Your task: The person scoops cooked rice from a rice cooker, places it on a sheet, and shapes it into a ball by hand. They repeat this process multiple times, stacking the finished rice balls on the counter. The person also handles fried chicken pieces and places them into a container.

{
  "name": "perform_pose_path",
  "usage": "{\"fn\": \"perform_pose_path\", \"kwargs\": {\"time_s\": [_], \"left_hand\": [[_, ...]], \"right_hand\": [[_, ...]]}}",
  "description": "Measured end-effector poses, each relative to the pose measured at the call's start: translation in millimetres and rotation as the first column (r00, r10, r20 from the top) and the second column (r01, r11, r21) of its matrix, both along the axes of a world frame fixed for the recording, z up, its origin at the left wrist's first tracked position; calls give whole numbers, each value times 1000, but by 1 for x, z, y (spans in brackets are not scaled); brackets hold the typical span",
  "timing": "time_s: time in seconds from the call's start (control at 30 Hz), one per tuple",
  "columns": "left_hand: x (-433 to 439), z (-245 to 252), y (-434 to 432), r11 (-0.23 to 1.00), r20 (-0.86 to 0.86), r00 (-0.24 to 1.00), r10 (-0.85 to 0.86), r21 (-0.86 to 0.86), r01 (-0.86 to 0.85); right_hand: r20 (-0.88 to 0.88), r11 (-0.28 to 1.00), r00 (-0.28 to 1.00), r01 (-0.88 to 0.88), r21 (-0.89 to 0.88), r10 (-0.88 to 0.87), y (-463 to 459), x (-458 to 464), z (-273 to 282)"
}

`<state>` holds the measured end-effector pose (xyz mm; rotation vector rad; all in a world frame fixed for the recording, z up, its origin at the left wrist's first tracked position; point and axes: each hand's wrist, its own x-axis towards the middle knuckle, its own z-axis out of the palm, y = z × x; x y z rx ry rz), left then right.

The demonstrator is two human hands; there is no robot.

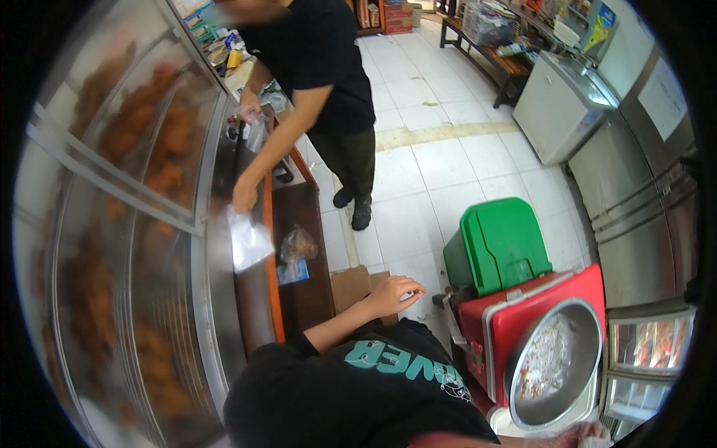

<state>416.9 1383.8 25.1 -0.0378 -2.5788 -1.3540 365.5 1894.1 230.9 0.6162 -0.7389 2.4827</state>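
Note:
My left hand [396,294] is raised before my torso, fingers loosely curled with a gap to the thumb and nothing seen in them. At the bottom right edge my right hand [585,435] is partly cut off and seems covered by a clear plastic glove; whether it holds anything is unclear. Just above it a tilted metal bowl [516,386] holds white powder with brown crumbs, beside a red cooler box [476,327]. Across the counter [255,302], a co-worker in a black shirt [330,50] holds a white bag [249,243] and a clear plastic bag [256,134].
A glass display case [201,235] with fried food lines the left side. A green lidded bin [504,241] stands behind the cooler. Cardboard [350,285] lies near my left hand. A chest freezer [560,106], a wooden bench [504,64] and steel refrigerator doors [627,185] stand to the right.

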Motion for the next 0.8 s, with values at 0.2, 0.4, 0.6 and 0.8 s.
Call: {"fn": "perform_pose_path", "kwargs": {"time_s": [0.2,0.4,0.6,0.8], "left_hand": [[-47,30,-68,928,-22,992,126,355,-110],[-134,34,-122,589,91,993,73,800,-116],[-246,-9,-174,125,337,910,239,919,-373],[-299,-48,-206,285,317,897,307,869,-405]], "right_hand": [[344,899,832,-424,-112,435,-261,-118,-63],[779,675,590,-665,319,213,-478,-211,-95],[550,-118,735,-553,825,397,-585,-318,-96],[570,-211,601,-562,800,560,-658,-417,-148]]}}
